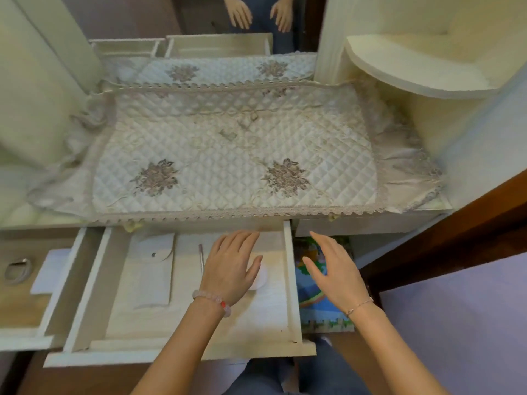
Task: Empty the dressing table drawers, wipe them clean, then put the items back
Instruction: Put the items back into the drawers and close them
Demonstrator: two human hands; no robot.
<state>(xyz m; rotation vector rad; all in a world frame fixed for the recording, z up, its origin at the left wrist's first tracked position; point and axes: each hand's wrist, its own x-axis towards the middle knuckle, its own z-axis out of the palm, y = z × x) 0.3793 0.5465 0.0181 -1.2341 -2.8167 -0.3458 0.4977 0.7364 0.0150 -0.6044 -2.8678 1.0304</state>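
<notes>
The middle drawer point(291, 280) of the dressing table is pulled out toward me. Inside lie a flat cream pouch with a snap flap point(154, 269), a thin pen-like stick point(201, 258) and a small white round thing point(261, 276). My left hand point(231, 266) hovers over the drawer's right half with fingers spread, partly hiding the round thing. My right hand point(335, 272) is open, just right of the drawer's side wall, above a colourful picture mat point(313, 309). Neither hand holds anything.
A second drawer point(42, 323) stands open at the left, holding white paper point(48, 272) and a coiled cable point(17, 270). A quilted embroidered cover point(228, 155) lies over the tabletop. A mirror behind reflects both hands. A curved shelf point(413, 69) is at the right.
</notes>
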